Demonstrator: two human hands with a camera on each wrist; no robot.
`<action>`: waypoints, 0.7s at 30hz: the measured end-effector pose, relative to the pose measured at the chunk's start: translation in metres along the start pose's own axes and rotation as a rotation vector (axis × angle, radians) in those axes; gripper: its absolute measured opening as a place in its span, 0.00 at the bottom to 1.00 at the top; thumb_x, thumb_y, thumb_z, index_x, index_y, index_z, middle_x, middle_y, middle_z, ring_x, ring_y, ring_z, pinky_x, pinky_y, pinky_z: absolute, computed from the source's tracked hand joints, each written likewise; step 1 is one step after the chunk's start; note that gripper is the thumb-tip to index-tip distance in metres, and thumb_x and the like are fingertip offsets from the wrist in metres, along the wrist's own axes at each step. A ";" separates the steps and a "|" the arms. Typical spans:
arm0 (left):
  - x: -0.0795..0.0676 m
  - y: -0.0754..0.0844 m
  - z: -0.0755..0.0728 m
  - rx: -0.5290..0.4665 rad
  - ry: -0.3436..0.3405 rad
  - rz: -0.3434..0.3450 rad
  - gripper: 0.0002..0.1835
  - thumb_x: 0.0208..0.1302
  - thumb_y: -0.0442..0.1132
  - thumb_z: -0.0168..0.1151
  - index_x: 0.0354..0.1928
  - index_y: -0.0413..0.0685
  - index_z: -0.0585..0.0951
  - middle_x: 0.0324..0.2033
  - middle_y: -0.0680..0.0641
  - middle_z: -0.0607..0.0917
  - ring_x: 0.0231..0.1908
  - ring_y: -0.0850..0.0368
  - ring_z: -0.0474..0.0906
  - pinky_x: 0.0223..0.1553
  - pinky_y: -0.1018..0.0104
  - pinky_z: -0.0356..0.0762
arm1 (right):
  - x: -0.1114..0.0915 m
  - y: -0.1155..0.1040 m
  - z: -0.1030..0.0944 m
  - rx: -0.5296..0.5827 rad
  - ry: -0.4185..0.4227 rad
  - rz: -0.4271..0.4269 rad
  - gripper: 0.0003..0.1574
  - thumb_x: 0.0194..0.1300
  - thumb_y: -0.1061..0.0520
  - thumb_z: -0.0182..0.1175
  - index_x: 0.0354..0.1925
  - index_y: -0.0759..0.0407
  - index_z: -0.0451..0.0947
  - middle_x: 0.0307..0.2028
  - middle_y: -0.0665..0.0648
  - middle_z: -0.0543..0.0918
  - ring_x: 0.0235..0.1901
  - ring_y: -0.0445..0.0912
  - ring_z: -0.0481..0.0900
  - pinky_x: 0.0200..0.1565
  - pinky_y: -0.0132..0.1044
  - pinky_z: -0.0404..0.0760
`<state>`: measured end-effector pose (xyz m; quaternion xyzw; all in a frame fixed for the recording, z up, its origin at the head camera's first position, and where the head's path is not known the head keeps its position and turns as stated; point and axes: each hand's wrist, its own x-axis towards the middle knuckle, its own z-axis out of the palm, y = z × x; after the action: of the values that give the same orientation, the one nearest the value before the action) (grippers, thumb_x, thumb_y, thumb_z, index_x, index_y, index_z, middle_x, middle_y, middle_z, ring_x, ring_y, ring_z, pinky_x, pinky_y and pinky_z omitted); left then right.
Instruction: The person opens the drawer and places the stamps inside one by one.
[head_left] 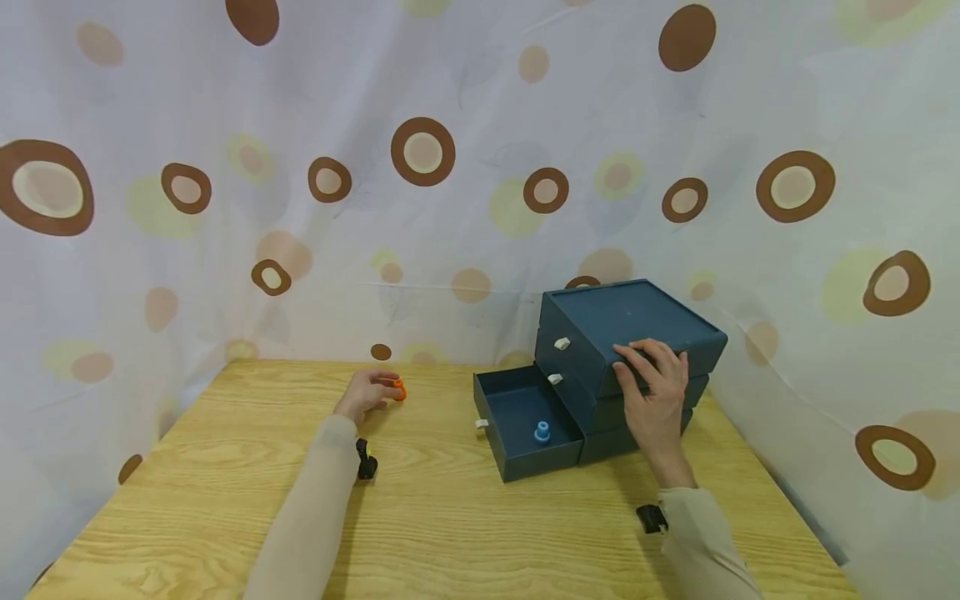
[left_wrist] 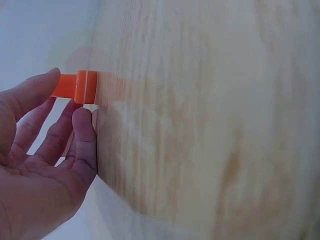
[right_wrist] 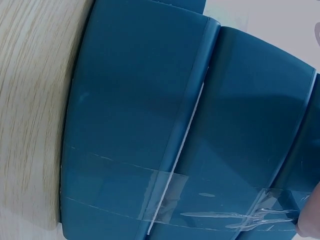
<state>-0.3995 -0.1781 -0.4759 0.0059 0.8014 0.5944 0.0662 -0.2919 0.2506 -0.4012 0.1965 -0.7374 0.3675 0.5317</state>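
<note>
At the back left of the table, my left hand (head_left: 367,393) is at a small orange stepped peg (head_left: 399,389) with a narrow stem and a wider base. In the left wrist view the thumb and a finger pinch the stem of the orange peg (left_wrist: 86,87), and its base is right at the tabletop. My right hand (head_left: 657,392) rests on the near top edge of a dark blue drawer unit (head_left: 630,317), its fingertips on the top. The lowest drawer (head_left: 517,400) is pulled out to the left, with a similar light blue peg (head_left: 542,432) standing inside.
The two upper drawers are closed, each with a white pull tab (head_left: 562,343). Clear tape (right_wrist: 225,212) runs across the unit's side. A patterned curtain (head_left: 465,233) hangs behind and around the wooden table (head_left: 450,533). Black wrist devices show beside both sleeves.
</note>
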 end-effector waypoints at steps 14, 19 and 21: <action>-0.001 0.001 0.004 0.032 0.014 0.023 0.23 0.65 0.32 0.63 0.61 0.32 0.75 0.57 0.34 0.79 0.55 0.41 0.76 0.48 0.55 0.78 | 0.000 0.000 0.000 -0.009 -0.001 0.009 0.13 0.63 0.59 0.66 0.47 0.57 0.87 0.48 0.65 0.81 0.59 0.60 0.71 0.71 0.67 0.38; -0.002 0.002 0.006 0.044 0.020 0.032 0.23 0.64 0.32 0.64 0.60 0.32 0.76 0.56 0.34 0.79 0.52 0.44 0.76 0.43 0.58 0.77 | 0.000 0.000 -0.001 -0.008 0.007 0.005 0.13 0.63 0.58 0.66 0.46 0.57 0.87 0.48 0.65 0.81 0.58 0.59 0.71 0.71 0.67 0.39; -0.003 0.002 0.006 0.045 0.028 0.025 0.22 0.65 0.33 0.64 0.60 0.33 0.76 0.56 0.35 0.79 0.53 0.44 0.76 0.44 0.59 0.77 | 0.000 0.000 -0.001 -0.008 0.004 0.003 0.13 0.63 0.59 0.66 0.47 0.57 0.87 0.48 0.65 0.81 0.58 0.59 0.71 0.71 0.67 0.39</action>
<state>-0.3963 -0.1720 -0.4750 0.0091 0.8153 0.5770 0.0474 -0.2914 0.2517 -0.4013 0.1924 -0.7380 0.3657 0.5335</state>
